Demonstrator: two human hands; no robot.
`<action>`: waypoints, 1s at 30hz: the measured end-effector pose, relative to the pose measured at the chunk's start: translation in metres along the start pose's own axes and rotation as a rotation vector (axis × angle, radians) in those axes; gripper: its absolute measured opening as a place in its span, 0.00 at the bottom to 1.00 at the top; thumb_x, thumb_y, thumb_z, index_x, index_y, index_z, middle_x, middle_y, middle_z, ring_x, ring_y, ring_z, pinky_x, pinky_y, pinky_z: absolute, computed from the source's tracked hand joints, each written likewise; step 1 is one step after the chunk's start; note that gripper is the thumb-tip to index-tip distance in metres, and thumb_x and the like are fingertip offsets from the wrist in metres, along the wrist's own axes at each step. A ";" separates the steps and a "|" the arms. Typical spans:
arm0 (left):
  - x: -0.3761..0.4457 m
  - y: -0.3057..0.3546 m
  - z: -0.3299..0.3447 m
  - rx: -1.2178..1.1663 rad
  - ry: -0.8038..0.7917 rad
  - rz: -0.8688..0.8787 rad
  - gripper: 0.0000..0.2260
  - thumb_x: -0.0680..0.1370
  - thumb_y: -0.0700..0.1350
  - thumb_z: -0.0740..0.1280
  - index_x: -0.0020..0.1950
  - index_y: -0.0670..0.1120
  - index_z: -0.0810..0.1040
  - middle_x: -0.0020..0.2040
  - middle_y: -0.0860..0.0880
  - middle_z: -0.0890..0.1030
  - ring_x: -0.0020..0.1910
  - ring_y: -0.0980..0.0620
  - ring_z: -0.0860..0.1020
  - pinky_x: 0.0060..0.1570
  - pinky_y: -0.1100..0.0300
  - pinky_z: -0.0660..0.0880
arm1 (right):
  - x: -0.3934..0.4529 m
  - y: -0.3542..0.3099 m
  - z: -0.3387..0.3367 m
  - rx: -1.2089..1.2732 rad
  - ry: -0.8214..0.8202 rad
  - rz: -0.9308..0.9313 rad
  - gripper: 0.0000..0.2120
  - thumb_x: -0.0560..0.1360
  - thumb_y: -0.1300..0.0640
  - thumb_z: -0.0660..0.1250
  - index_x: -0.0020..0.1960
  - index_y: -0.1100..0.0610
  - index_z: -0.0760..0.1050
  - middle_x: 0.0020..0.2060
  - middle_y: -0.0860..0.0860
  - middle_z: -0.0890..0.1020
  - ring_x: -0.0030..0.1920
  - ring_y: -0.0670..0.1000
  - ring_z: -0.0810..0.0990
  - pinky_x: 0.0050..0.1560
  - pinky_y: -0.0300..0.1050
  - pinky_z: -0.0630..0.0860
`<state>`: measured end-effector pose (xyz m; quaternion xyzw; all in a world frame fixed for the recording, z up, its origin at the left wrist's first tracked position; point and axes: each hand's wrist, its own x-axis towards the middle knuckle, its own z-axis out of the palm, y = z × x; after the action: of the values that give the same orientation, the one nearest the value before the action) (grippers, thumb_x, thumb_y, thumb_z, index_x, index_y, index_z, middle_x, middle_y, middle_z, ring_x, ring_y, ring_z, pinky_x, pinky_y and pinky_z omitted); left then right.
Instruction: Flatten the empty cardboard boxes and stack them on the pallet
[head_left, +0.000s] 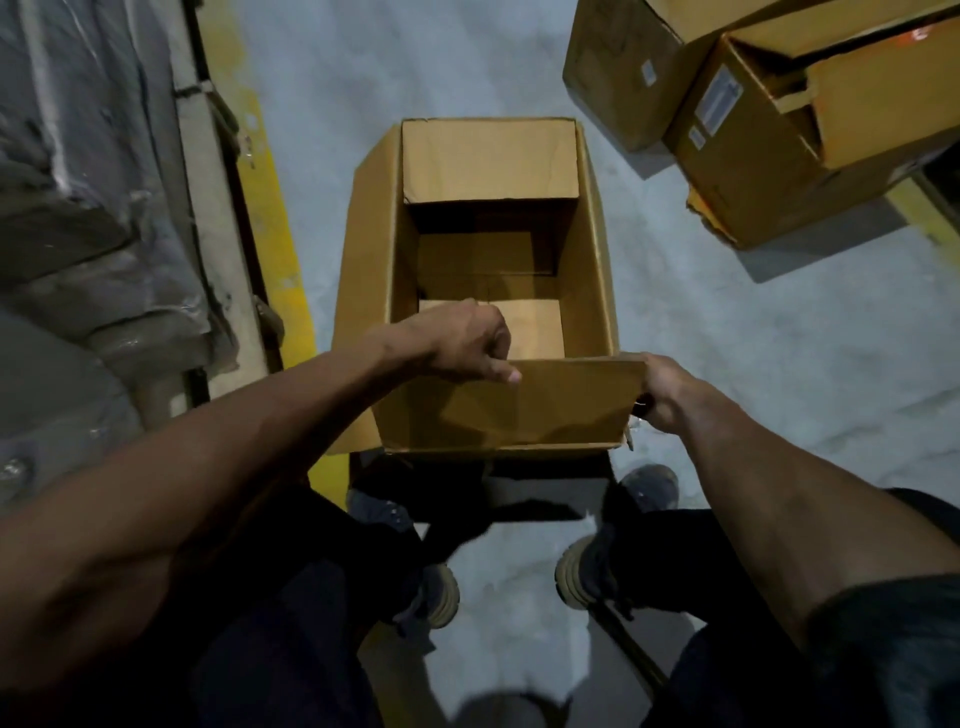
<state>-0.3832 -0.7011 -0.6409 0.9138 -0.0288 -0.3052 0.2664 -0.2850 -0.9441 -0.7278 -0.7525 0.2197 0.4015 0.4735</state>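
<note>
You have the open box (483, 291) on the grey floor (727, 364) just ahead of your shoes, still fully square and not yet flattened. Your left hand (457, 340) hooks over the near flap (511, 402), fingers curled behind it and thumb on its face; your right hand (667, 389) grips that flap's right edge. Pull unevenly and the flap will likely tear at its crease — or the box may skid toward your feet, since nothing holds it down. The bottom flaps look closed, so forcing a collapse could buckle the walls. Two more cartons (810, 135) sit close on the right, and a wrapped load (93, 208) behind the yellow line (275, 249) hems in the left, leaving little room to swing the board — no pallet is in view.
</note>
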 end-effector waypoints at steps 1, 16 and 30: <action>-0.006 0.005 0.000 -0.051 -0.042 0.006 0.17 0.77 0.57 0.68 0.37 0.46 0.76 0.37 0.47 0.80 0.35 0.51 0.77 0.36 0.58 0.73 | -0.002 0.000 -0.002 -0.014 -0.001 0.009 0.12 0.83 0.54 0.62 0.59 0.60 0.79 0.48 0.56 0.83 0.52 0.57 0.82 0.53 0.49 0.81; 0.012 0.018 0.127 0.055 -0.256 -0.292 0.16 0.78 0.57 0.69 0.56 0.48 0.73 0.50 0.49 0.76 0.48 0.50 0.75 0.43 0.57 0.71 | 0.005 0.005 0.013 -0.196 0.040 -0.054 0.23 0.81 0.54 0.67 0.71 0.64 0.69 0.68 0.59 0.75 0.68 0.62 0.74 0.63 0.54 0.73; -0.002 0.007 0.169 0.184 -0.013 -0.291 0.08 0.82 0.45 0.62 0.61 0.47 0.74 0.57 0.44 0.79 0.54 0.45 0.77 0.48 0.54 0.70 | -0.007 0.036 0.039 -0.746 0.192 -0.135 0.20 0.82 0.54 0.62 0.72 0.55 0.63 0.65 0.59 0.75 0.63 0.63 0.76 0.62 0.60 0.75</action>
<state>-0.4806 -0.7860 -0.7494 0.9268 0.0744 -0.3427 0.1345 -0.3304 -0.9265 -0.7506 -0.9199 0.0520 0.3494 0.1701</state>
